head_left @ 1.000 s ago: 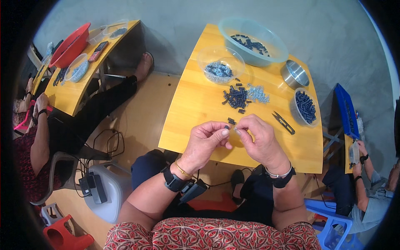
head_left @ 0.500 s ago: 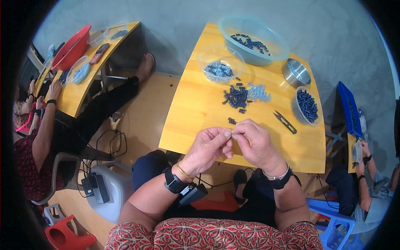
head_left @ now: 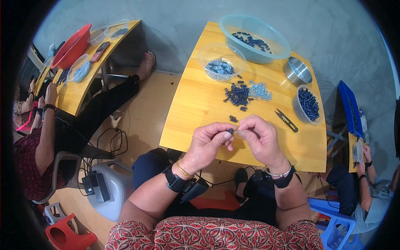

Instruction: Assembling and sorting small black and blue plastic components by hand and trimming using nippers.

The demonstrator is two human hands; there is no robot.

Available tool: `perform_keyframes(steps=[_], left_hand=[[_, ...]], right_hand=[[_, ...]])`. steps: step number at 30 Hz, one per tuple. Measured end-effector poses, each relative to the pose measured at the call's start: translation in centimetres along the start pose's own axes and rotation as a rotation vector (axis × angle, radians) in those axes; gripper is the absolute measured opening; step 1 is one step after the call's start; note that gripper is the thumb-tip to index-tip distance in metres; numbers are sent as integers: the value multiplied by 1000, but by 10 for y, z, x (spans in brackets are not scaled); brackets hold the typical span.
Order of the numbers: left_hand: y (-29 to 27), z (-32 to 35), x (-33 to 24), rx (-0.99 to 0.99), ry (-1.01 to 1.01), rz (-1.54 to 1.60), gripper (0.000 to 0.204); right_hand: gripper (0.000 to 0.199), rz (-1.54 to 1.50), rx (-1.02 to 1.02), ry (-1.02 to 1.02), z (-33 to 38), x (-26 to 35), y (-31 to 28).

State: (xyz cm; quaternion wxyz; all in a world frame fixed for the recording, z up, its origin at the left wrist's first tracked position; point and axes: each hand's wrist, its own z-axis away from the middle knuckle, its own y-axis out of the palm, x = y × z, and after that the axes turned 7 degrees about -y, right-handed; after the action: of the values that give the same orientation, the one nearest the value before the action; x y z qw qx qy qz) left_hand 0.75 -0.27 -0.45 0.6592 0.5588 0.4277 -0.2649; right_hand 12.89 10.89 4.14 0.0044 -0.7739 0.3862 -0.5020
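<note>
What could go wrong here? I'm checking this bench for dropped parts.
The small dark plastic piece is pinched only at the fingertips of the left hand and right hand, near the yellow wooden table's front edge; a slip could send it to the floor. The black thread snips lie loose close by and could be knocked.

The table (head_left: pixel 200 104) is smooth yellow wood with a soft shine. The small bowl (head_left: pixel 221 61) is clear glossy plastic, the big basin (head_left: pixel 254 39) is pale blue plastic. The round cup (head_left: pixel 298 71) is shiny metal. The floor (head_left: pixel 175 25) looks matt grey concrete
</note>
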Motion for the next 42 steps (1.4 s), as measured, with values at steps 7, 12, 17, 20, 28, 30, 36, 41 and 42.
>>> perform_keyframes(steps=[7, 12, 17, 20, 28, 30, 36, 41, 42], left_hand=[[0, 0, 2, 22, -73, 206, 17], [0, -1, -2, -50, -44, 207, 16], [-4, -1, -5, -12, -51, 310, 15], [-4, -1, -5, -29, -87, 333, 15], [-4, -2, 0, 10, -127, 432, 20], [-4, -2, 1, 7, -126, 432, 20], [-3, -2, 3, 21, -113, 420, 20], [-2, -1, 3, 22, -105, 395, 20], [-2, -1, 3, 23, -103, 385, 20]], right_hand=[[6, -22, -50, 50, 1, 1, -2], [7, 34, -40, 29, -1, 5, -1], [7, 14, -63, 45, 0, 5, 1], [7, 6, -78, 34, 1, 3, 2], [8, 88, -94, -15, 1, -3, 4], [8, 105, -92, -29, 0, -1, 5], [9, 134, -70, -12, 0, 0, 5], [9, 147, -61, -19, 0, 0, 6], [9, 156, -58, -19, 0, -1, 6]])
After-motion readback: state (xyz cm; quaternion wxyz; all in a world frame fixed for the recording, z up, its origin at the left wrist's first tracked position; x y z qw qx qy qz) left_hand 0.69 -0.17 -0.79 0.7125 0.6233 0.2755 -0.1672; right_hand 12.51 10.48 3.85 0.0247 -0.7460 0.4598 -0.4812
